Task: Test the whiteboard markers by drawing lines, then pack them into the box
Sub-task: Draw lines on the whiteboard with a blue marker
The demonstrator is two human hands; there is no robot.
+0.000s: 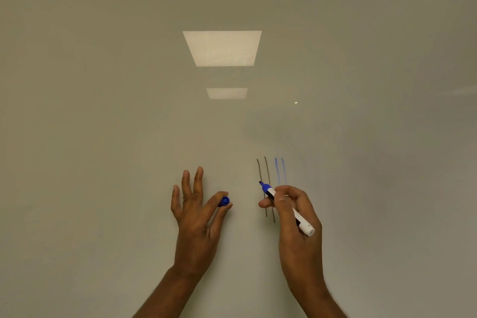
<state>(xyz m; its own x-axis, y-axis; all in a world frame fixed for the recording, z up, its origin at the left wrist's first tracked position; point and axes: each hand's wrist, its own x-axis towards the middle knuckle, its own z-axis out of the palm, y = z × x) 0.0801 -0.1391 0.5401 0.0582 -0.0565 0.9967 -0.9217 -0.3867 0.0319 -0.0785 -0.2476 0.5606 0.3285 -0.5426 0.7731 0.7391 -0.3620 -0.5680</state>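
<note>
Now: right hand (pixel 289 231) grip curled round white-barrelled, blue-tipped whiteboard marker (pixel 269 190), uncapped, long axis slanting up-left out of that grip. Small blue plastic cap (pixel 224 201) sits left of the tip, pinched thumb-to-forefinger by left hand (pixel 196 217), other fingers spread.

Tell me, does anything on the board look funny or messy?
Nothing is spilled or broken. The two blue lines look paler than the two dark lines beside them, so the blue marker in the right hand may be weak. Its cap is off, pinched in the left hand.
</note>
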